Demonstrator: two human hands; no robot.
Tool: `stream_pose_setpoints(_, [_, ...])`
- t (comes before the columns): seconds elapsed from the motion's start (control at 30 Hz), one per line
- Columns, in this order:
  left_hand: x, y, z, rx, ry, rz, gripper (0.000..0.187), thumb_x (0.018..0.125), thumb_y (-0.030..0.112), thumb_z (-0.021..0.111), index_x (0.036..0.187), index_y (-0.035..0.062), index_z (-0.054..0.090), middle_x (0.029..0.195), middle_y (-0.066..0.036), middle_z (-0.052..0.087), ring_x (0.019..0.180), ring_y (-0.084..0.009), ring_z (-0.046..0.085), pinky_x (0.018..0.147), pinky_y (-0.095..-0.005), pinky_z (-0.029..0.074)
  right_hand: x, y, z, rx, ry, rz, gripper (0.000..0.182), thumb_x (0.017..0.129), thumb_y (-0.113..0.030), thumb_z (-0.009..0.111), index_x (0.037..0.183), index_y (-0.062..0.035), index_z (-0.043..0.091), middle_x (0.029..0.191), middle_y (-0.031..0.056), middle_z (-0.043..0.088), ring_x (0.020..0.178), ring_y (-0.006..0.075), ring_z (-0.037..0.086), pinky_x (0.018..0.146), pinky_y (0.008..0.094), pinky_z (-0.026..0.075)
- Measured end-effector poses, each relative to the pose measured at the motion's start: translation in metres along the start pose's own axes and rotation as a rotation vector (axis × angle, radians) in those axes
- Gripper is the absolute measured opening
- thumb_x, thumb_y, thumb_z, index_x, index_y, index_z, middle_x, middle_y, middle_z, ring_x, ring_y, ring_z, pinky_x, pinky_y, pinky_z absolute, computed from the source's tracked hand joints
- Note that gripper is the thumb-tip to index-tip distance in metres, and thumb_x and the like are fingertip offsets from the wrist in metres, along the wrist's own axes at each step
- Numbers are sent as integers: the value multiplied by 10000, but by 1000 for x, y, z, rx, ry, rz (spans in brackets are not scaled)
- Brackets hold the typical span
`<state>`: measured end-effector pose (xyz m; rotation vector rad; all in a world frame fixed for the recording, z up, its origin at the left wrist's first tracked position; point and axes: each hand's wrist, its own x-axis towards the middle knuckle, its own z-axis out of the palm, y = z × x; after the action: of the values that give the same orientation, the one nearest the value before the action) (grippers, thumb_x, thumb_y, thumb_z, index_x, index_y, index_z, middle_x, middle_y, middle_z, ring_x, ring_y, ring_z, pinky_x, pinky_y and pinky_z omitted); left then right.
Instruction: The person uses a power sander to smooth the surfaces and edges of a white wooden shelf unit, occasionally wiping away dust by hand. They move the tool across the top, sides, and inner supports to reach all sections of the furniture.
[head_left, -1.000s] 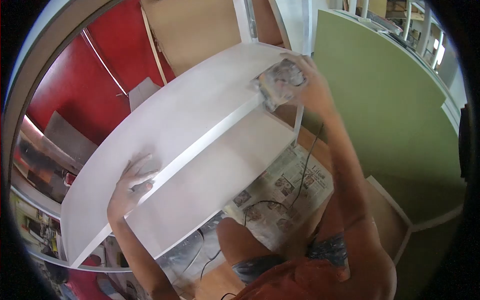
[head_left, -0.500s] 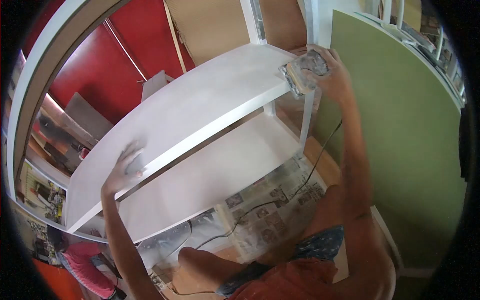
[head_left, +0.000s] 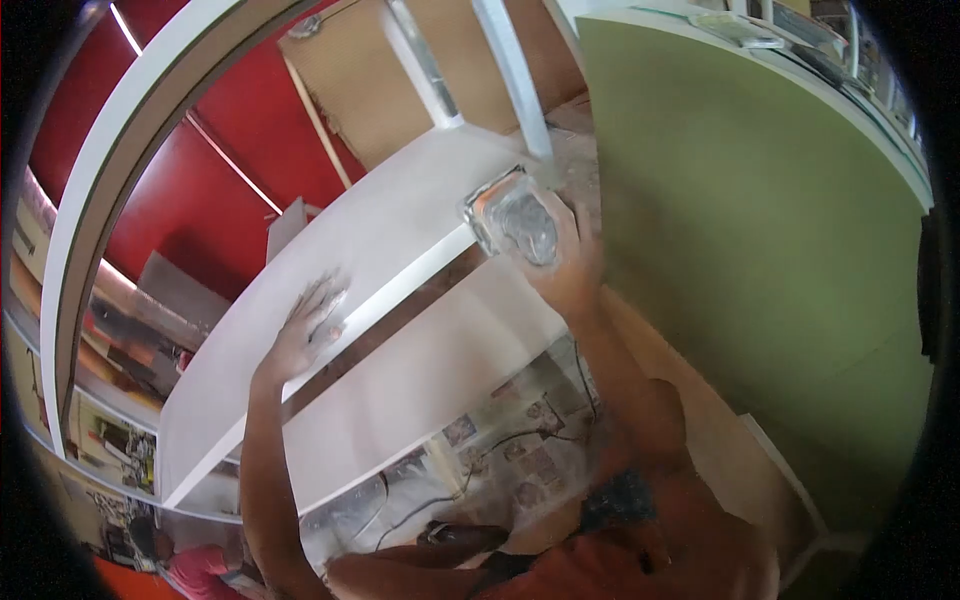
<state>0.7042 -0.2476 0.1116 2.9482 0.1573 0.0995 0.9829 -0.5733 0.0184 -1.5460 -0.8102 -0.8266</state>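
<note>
A white board (head_left: 330, 265) with a curved back edge lies above a second white shelf (head_left: 430, 370). On the upper board's front part rests my left hand (head_left: 305, 330), fingers spread, holding nothing. My right hand (head_left: 565, 260) is wrapped round a dusty sanding tool (head_left: 515, 220) at the board's right front edge. The tool's underside is hidden.
A green panel (head_left: 750, 220) stands at the right. White uprights (head_left: 515, 80) rise behind the board. Newspaper (head_left: 530, 450) and a dark cable (head_left: 420, 508) lie below the shelves. Another person in a pink top (head_left: 200, 570) is at the lower left.
The view has shifted. My right hand has moved the tool left and toward me along the board's right end. My left hand stays spread on the board, slightly further right along it.
</note>
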Motion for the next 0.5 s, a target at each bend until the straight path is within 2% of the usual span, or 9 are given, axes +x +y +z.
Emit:
stream_pose_setpoints(0.03, [1,7,-1,48,2,-11,668,993,298,678,1602,133,457,1737,-92,291,1626,-303,190,1327,-456,141,-4,7,3,6,39,-10,716,752,-206,899,1403,-121,614,1297,170,632,1145,419,634,962,519,533])
stream_pose_setpoints(0.17, [4,21,-4,75,-3,-84,689,991,353,672,1607,141,447,1737,-90,289,1624,-304,195,1325,-458,153,-5,54,1,-8,116,14,689,729,-173,912,1349,-81,626,1275,189,636,1141,422,625,977,507,523])
stream_pose_setpoints(0.23, [1,17,-2,122,-12,-79,690,1015,361,603,1616,87,404,1734,-102,298,1626,-300,195,1328,-461,137,2,69,-1,44,232,28,644,720,-197,918,1291,-86,643,1251,196,643,1144,427,615,989,516,515])
stream_pose_setpoints(0.27, [2,16,0,116,-16,-81,690,1015,361,603,1616,87,404,1734,-102,298,1626,-300,195,1328,-461,137,0,72,0,42,225,30,644,720,-197,918,1291,-86,643,1251,196,643,1144,427,615,989,516,515])
stream_pose_setpoints(0.37, [3,27,-2,99,-9,-113,742,978,359,669,1617,92,403,1725,-100,320,1622,-307,207,1324,-465,159,-7,73,0,129,235,155,631,725,-206,910,1280,-93,633,1231,192,649,1144,428,608,994,536,507])
stream_pose_setpoints(0.43, [5,36,-4,104,26,-90,807,921,320,746,1616,93,405,1715,-100,343,1617,-309,224,1319,-465,177,-21,69,0,15,118,3,661,707,-171,900,1297,-92,613,1222,186,648,1145,413,606,995,530,508])
stream_pose_setpoints(0.5, [7,38,-3,102,32,-92,834,894,298,772,1613,89,406,1712,-101,349,1612,-312,238,1317,-462,185,-29,65,2,-15,102,-29,673,698,-153,896,1302,-93,608,1218,186,648,1145,411,608,987,521,516])
